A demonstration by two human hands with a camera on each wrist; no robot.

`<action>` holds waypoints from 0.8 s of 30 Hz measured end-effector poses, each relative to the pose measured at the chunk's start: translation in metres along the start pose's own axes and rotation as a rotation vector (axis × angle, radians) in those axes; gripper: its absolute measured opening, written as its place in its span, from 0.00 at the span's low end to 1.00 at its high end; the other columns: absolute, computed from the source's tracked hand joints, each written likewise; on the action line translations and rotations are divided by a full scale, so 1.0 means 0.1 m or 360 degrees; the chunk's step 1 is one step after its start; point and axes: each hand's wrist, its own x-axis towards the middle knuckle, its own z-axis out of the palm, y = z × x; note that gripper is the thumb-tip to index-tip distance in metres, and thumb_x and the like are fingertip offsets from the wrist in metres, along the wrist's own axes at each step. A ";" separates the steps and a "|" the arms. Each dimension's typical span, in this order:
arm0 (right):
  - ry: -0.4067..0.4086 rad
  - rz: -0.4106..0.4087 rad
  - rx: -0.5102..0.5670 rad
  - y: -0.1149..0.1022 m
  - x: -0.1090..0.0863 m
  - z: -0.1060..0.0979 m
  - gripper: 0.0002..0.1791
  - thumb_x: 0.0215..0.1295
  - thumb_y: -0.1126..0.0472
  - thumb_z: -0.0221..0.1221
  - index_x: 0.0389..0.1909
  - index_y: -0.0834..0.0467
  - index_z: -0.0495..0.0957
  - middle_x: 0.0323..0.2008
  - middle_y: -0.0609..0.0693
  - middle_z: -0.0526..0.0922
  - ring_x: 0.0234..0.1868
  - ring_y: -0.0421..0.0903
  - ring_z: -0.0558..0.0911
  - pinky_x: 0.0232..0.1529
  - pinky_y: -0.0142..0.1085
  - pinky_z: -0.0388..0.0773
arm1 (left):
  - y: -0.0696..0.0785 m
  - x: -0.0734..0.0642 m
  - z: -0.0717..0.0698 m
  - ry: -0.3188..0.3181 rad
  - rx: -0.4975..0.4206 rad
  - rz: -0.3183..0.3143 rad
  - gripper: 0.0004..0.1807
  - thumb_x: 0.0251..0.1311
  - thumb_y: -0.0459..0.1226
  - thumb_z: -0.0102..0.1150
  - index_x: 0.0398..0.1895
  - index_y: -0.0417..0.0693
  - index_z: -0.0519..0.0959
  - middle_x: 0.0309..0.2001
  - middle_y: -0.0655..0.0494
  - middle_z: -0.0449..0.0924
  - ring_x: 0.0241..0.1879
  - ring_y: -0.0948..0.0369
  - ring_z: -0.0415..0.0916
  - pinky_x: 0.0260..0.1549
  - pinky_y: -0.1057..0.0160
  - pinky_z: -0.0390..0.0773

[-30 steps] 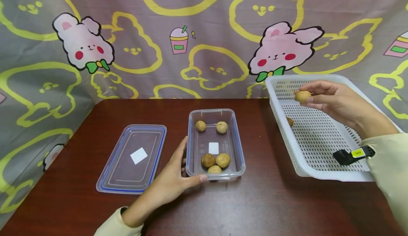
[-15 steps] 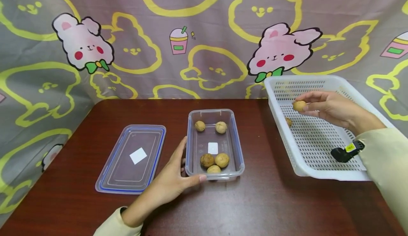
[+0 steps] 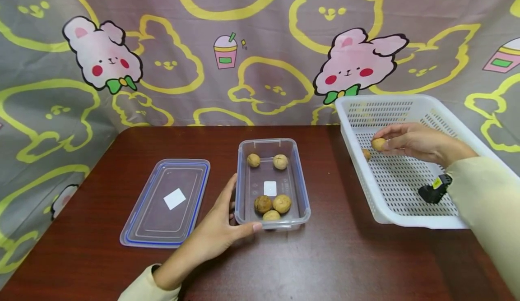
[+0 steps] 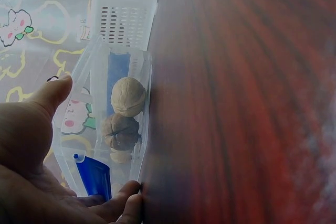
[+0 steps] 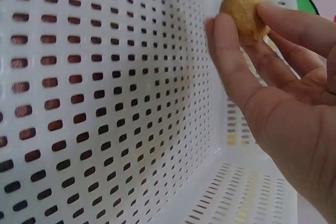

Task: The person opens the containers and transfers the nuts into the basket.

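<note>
Pinches a walnut (image 3: 378,144) between thumb and fingers of the right hand (image 3: 418,142), inside the basket (image 3: 400,186), near its left wall. Looks light, stiff and hard-shelled, likely readier to roll than to crush; best taken round the middle, on opposite sides. Next, beside the basket's left wall, see another walnut (image 3: 366,155). Well left of the basket, holds the clear box (image 3: 286,184), with five walnuts (image 3: 282,204) inside, by its near left corner in the left hand (image 3: 219,226). Farther left of the basket, find the lid (image 3: 178,222) flat on the desk (image 3: 333,256).
</note>
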 end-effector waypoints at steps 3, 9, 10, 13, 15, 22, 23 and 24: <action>-0.0037 0.0071 0.0037 0.01 0.03 0.00 0.17 0.74 0.74 0.56 0.48 0.50 0.85 0.46 0.46 0.86 0.48 0.43 0.87 0.54 0.39 0.87 | 0.00 0.00 0.00 -0.0005 0.0001 0.0002 0.68 0.55 0.41 0.81 0.87 0.56 0.37 0.82 0.41 0.53 0.71 0.45 0.71 0.60 0.59 0.82; -0.0041 0.0149 0.0004 0.02 0.08 0.00 0.16 0.74 0.75 0.56 0.49 0.53 0.84 0.46 0.48 0.85 0.47 0.46 0.88 0.54 0.40 0.87 | 0.00 0.00 -0.01 -0.0003 0.0016 -0.0002 0.68 0.55 0.42 0.81 0.87 0.57 0.37 0.81 0.41 0.54 0.71 0.46 0.71 0.60 0.58 0.82; -0.0045 0.0157 -0.0015 0.02 0.08 0.00 0.15 0.73 0.75 0.56 0.50 0.54 0.84 0.46 0.48 0.84 0.47 0.46 0.88 0.54 0.40 0.87 | 0.00 0.00 -0.01 -0.0003 0.0018 0.0000 0.68 0.55 0.42 0.81 0.87 0.57 0.37 0.81 0.41 0.54 0.71 0.46 0.71 0.60 0.58 0.82; -0.0051 0.0178 -0.0063 0.04 0.10 0.02 0.15 0.73 0.75 0.56 0.53 0.59 0.82 0.46 0.49 0.83 0.47 0.46 0.87 0.54 0.41 0.87 | 0.00 0.00 -0.01 -0.0003 0.0023 0.0005 0.68 0.55 0.42 0.81 0.87 0.56 0.37 0.81 0.41 0.54 0.71 0.46 0.71 0.59 0.60 0.83; -0.0057 0.0189 -0.0094 0.04 0.11 0.03 0.15 0.72 0.76 0.56 0.55 0.62 0.80 0.47 0.50 0.82 0.47 0.46 0.87 0.55 0.41 0.87 | 0.00 0.00 -0.01 -0.0002 0.0032 0.0003 0.68 0.55 0.42 0.81 0.87 0.56 0.37 0.82 0.41 0.53 0.71 0.45 0.71 0.60 0.59 0.82; -0.0083 0.0221 -0.0193 0.04 0.14 0.09 0.17 0.74 0.73 0.55 0.61 0.66 0.77 0.49 0.53 0.80 0.46 0.48 0.86 0.54 0.42 0.87 | 0.00 0.00 -0.01 -0.0002 0.0034 0.0003 0.68 0.56 0.42 0.80 0.87 0.57 0.37 0.82 0.42 0.52 0.71 0.46 0.70 0.60 0.59 0.82; -0.0081 0.0223 -0.0202 0.04 0.15 0.09 0.17 0.74 0.73 0.55 0.62 0.66 0.76 0.49 0.53 0.80 0.46 0.48 0.86 0.54 0.42 0.88 | 0.00 0.00 -0.01 -0.0002 0.0030 0.0005 0.68 0.56 0.42 0.80 0.87 0.57 0.37 0.82 0.42 0.53 0.71 0.46 0.71 0.60 0.60 0.82; -0.0077 0.0224 -0.0207 0.04 0.15 0.09 0.18 0.74 0.72 0.55 0.62 0.67 0.76 0.49 0.53 0.80 0.46 0.49 0.86 0.54 0.43 0.88 | 0.00 0.00 -0.01 -0.0002 0.0023 0.0008 0.68 0.56 0.41 0.80 0.87 0.57 0.37 0.82 0.42 0.53 0.71 0.46 0.71 0.60 0.60 0.82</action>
